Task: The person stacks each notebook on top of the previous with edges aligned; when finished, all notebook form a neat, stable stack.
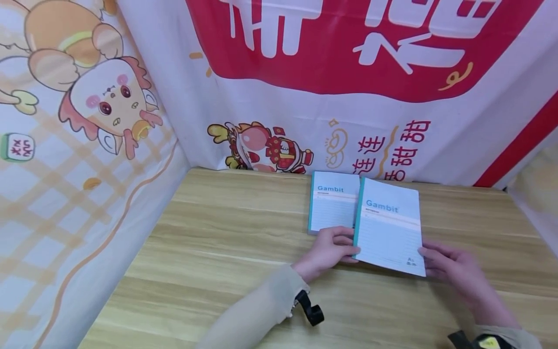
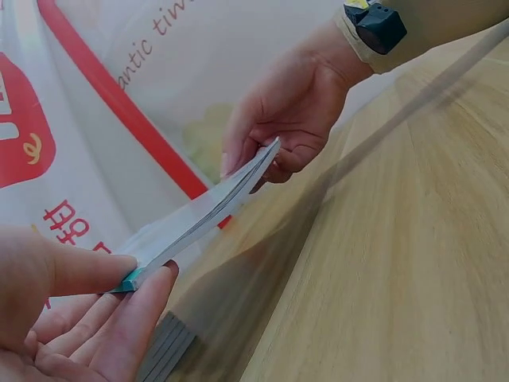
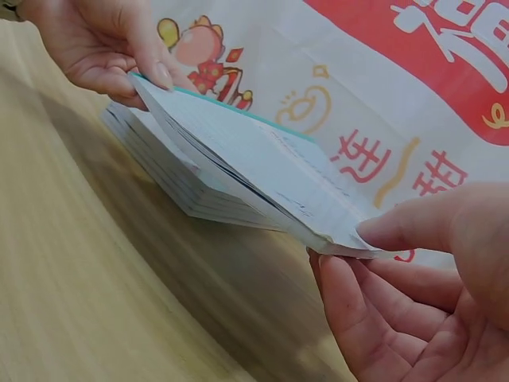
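Both hands hold one thin notebook [image 1: 389,232] with a pale cover, a teal spine and the word Gambit on it. My left hand [image 1: 328,250] pinches its lower left corner by the spine, thumb on top and fingers beneath. At the lower right corner, my right hand [image 1: 453,267] pinches the page edge the same way. In the right wrist view the notebook [image 3: 238,151] is raised and tilted, its pages slightly parted. Behind and below it sits a stack of similar notebooks [image 1: 333,206] on the table, partly covered by the held one in the head view.
The wood-grain table [image 1: 218,252] meets a printed cloth [image 1: 279,77] at its back edge. Another patterned cloth [image 1: 87,194] hangs along the left side. Black straps with devices [image 1: 310,309] are worn on both wrists.
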A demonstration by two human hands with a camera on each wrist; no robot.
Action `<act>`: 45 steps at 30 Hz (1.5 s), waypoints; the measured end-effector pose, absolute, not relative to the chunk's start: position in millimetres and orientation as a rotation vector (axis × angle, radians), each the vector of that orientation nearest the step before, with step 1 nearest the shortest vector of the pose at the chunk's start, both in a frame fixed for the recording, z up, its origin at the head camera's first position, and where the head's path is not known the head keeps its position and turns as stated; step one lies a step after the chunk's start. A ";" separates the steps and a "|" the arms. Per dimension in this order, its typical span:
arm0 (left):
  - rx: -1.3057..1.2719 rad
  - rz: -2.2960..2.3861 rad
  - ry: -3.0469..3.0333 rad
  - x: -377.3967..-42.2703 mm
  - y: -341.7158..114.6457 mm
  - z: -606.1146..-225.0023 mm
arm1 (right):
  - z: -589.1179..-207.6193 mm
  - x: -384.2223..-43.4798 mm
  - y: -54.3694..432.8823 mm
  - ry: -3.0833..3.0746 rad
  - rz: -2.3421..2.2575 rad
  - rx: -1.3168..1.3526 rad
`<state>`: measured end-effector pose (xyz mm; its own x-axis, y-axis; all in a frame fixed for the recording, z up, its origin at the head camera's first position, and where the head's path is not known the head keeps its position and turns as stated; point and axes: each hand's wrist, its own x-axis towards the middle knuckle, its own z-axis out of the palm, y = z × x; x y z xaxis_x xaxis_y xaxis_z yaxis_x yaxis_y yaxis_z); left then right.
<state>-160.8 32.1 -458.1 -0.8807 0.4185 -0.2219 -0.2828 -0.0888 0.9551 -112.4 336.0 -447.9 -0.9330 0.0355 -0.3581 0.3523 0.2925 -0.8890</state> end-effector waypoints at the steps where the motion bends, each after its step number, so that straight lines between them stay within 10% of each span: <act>1: 0.144 2.012 1.737 -160.3 30.3 -458.2 | -448.5 -112.1 334.0 2.290 -1.690 0.346; 45: 0.146 1.884 1.959 -182.4 -4.7 -456.0 | -451.8 -133.4 290.8 2.366 -1.603 0.288</act>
<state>-182.4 -4.7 -456.0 -0.9077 0.3561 -0.2222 -0.2083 0.0775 0.9750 -133.4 290.8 -451.8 -0.9442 0.0135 -0.3292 0.3107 0.3684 -0.8762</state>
